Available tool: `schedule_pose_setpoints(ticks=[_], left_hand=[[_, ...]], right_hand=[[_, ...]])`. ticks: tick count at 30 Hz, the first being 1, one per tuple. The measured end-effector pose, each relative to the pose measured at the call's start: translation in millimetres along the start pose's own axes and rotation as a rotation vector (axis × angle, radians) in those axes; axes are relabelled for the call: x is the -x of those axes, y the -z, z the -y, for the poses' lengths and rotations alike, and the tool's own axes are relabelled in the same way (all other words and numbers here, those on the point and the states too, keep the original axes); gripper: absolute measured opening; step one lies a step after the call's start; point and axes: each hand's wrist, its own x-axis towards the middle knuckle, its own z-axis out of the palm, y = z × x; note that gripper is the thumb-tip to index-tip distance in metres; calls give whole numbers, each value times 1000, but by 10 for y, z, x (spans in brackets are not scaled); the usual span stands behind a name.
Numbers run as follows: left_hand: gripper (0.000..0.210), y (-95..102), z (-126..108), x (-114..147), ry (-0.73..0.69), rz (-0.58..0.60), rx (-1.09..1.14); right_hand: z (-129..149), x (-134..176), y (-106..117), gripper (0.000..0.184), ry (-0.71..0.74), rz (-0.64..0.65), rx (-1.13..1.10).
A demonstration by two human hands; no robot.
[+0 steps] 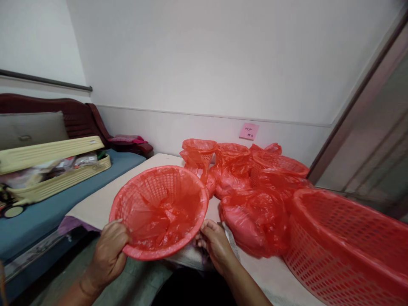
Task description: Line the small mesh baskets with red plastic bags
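A round red plastic basket (119, 202), lined with a thin red plastic bag (165, 212), is tilted toward me at the near edge of the table. My left hand (110, 250) is closed round its rim at the lower left. At the lower right, my right hand (213, 242) has its fingers bent against the rim and the bag's edge; its fingertips are partly hidden behind the basket. Just right of that hand lies a filled red plastic bag (258, 225), its contents hidden.
A large red basket (321, 246) stands at the right. Behind are several smaller bag-covered baskets (232, 157) on the pale table cover (127, 170). A pink note (249, 131) is on the wall. Left, an opened cream suitcase (60, 178) lies on a wooden sofa.
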Motion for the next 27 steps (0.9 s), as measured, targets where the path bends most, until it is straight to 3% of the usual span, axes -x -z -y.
schedule_pose_setpoints(ticks=[4,6,8,10,12,13,16,21,27], left_hand=[[18,41,-77,131,12,-5,-8],[19,58,-109,214,18,-7,-21],[19,67,-133,285,29,1,-28],[19,67,-154,325,37,-1,-36],[19,59,-176,325,32,-13,-48],[18,53,-188,314,27,-20,-54],[16,39,-241,278,21,-29,-62],[18,56,-386,325,21,-29,-88],[17,54,-662,437,-36,12,-178]], right_hand=[[7,79,109,32,38,-171,63],[144,247,91,30,176,-249,138],[335,489,-16,20,419,-263,315],[492,733,-210,9,713,-143,633],[532,893,-453,23,1059,132,896],[498,926,-574,25,1227,168,940],[237,861,-837,16,1428,197,1145],[-191,674,-832,17,1434,141,1463],[-402,712,-601,22,1626,-40,1365]])
